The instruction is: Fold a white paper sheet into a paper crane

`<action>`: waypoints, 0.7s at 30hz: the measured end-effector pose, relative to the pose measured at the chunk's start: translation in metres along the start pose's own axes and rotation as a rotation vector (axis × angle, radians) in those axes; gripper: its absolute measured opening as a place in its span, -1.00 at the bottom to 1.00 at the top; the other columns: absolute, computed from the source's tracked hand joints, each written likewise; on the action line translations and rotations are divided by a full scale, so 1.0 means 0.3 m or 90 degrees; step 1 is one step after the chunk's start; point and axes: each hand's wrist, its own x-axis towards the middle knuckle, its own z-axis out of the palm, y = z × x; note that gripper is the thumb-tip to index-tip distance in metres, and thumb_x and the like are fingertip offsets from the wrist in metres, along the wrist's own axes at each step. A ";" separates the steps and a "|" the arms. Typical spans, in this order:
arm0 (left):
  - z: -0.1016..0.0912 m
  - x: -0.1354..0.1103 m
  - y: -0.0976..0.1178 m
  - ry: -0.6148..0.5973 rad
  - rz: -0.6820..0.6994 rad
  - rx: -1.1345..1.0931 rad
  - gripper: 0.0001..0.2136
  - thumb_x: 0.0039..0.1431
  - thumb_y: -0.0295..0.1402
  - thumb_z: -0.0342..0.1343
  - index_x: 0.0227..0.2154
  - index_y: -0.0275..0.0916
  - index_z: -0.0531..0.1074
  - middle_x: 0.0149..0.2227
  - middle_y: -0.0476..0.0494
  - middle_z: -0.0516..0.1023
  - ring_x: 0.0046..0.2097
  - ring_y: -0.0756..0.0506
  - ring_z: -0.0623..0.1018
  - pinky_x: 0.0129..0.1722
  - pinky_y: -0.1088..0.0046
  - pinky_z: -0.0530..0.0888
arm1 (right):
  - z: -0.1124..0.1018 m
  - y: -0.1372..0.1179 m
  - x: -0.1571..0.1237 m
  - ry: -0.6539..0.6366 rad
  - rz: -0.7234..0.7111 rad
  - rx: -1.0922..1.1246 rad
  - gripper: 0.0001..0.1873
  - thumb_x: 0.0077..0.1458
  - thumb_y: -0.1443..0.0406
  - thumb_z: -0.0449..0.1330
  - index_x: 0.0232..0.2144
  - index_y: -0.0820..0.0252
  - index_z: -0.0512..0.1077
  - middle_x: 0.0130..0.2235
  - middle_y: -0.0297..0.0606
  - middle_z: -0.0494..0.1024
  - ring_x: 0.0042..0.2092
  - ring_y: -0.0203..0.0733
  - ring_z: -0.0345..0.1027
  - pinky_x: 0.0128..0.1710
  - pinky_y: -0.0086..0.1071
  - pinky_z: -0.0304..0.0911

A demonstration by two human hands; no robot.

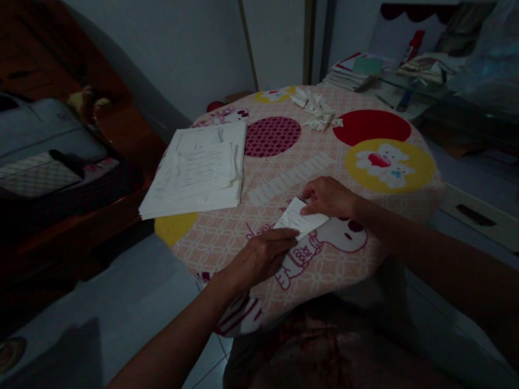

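Note:
A small white piece of paper [298, 220] with handwriting, seemingly folded, lies at an angle near the front of the cloth-covered round table [229, 224]. My left hand [265, 253] presses its near left edge, fingers together. At its far right side, my right hand [330, 198] grips the paper between thumb and curled fingers. Just beyond the hands, a slanting row of pale paper strips [290, 178] lies flat on the cloth. To the left sits a stack of handwritten sheets [198, 171], with smaller sheets on top. The light is dim, so the writing is unreadable.
A heap of small white paper scraps [318, 111] lies at the table's far side. On the right, a glass-topped stand [412, 96] holds books and papers. A wooden bench [127, 126] at left carries a grey bag [33, 133] and a white quilted purse [35, 176].

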 end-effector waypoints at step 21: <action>0.114 0.057 0.118 0.103 -0.126 0.104 -0.58 0.24 -0.28 0.10 0.12 -0.29 0.28 0.10 -0.33 0.43 0.09 -0.22 0.47 0.05 0.15 0.48 | 0.129 -0.001 -0.266 0.303 0.307 0.685 -0.82 -0.33 0.35 0.33 -0.53 0.25 0.47 -0.55 -0.36 0.53 -0.54 -0.23 0.46 -0.53 -0.37 0.49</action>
